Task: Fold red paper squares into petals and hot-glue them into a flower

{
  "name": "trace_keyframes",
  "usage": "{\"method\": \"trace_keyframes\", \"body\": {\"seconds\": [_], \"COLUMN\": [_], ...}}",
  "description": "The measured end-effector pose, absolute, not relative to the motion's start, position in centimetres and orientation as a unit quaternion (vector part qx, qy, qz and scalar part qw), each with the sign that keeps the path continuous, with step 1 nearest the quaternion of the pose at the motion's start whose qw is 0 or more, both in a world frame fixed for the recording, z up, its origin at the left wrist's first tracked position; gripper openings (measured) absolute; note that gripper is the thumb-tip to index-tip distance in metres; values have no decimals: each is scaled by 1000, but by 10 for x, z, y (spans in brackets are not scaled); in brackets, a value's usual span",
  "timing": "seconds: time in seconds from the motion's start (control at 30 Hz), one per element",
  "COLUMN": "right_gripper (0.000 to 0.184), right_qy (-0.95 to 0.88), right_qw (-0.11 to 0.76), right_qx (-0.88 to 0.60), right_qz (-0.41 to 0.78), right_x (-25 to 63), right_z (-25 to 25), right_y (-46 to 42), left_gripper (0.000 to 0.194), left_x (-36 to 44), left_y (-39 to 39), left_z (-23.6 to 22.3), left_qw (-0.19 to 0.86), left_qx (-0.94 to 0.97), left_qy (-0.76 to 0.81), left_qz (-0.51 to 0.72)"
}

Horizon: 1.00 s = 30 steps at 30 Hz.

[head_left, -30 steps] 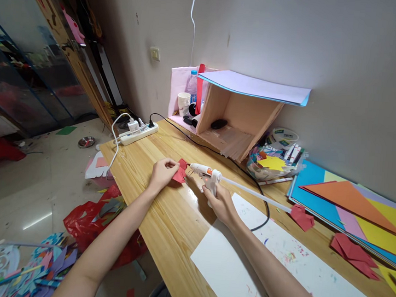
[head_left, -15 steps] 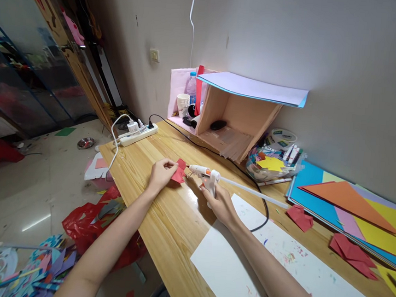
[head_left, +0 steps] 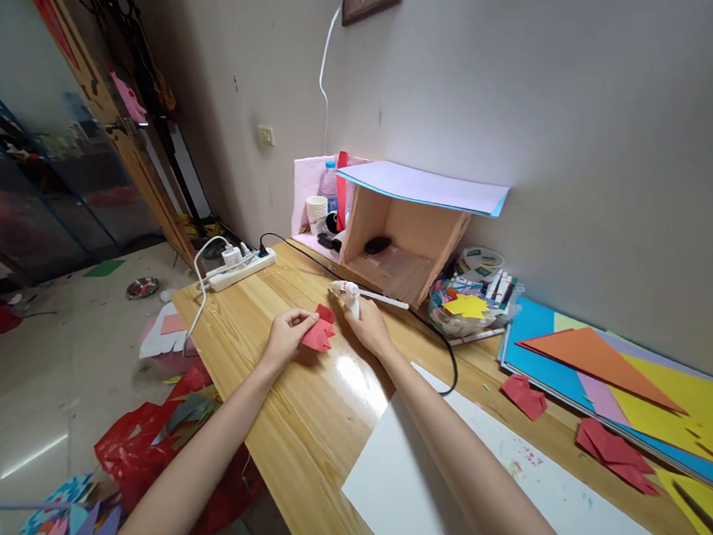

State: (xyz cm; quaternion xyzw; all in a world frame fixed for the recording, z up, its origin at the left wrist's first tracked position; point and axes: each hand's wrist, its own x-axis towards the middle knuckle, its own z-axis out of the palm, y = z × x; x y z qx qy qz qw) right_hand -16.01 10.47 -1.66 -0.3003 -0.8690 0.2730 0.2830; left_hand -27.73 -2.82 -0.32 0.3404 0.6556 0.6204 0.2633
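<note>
Between the thumb and fingers of my left hand (head_left: pixel 288 336) is a folded red paper piece (head_left: pixel 319 331), held just over the wooden table (head_left: pixel 292 428). My right hand (head_left: pixel 371 327) is wrapped around the handle of a white hot glue gun (head_left: pixel 349 293), with a long glue stick (head_left: pixel 384 300) jutting from its back. The gun is beyond the red paper and apart from it, close to the cardboard box. Two more folded red paper pieces, one nearer (head_left: pixel 523 396) and one farther right (head_left: pixel 615 454), lie on the table.
A power strip (head_left: pixel 242 269) sits at the table's left corner, its black cord (head_left: pixel 452 359) running behind my right hand. At the back stand a cardboard box (head_left: pixel 396 238) and a tub of markers (head_left: pixel 471 303). Coloured paper (head_left: pixel 603 364) and a white sheet (head_left: pixel 400 488) lie to the right.
My right hand has moved the glue gun away from the red paper, back toward the box, and turned it. My left hand still holds the paper. The camera view has tilted up.
</note>
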Motion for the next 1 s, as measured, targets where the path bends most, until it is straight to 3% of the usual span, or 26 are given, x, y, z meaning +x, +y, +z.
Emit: {"method": "trace_keyframes", "body": {"seconds": [0.17, 0.27, 0.43, 0.53, 0.83, 1.0], "right_gripper": [28, 32, 26, 31, 25, 23], "right_qy": [-869, -833, -706, -628, -545, -554], "right_qw": [264, 304, 313, 337, 448, 471], "right_qx": [-305, -324, -331, -356, -427, -439], "right_qz": [286, 330, 543, 604, 565, 527], "right_x": [-139, -100, -19, 17, 71, 75], "right_z": [-14, -13, -10, -8, -12, -16], "right_y": [99, 88, 61, 49, 49, 49], "left_gripper": [32, 34, 30, 32, 42, 42], "left_x": [-264, -246, -193, -155, -91, -92], "left_y": [-29, -29, -14, 3, 26, 14], "left_z": [-2, 2, 8, 8, 6, 8], "left_qw": [336, 393, 429, 480, 551, 656], "left_qx": [353, 337, 356, 370, 417, 412], "left_qy": [637, 620, 607, 583, 547, 495], "left_qz": [598, 590, 567, 542, 473, 395]}}
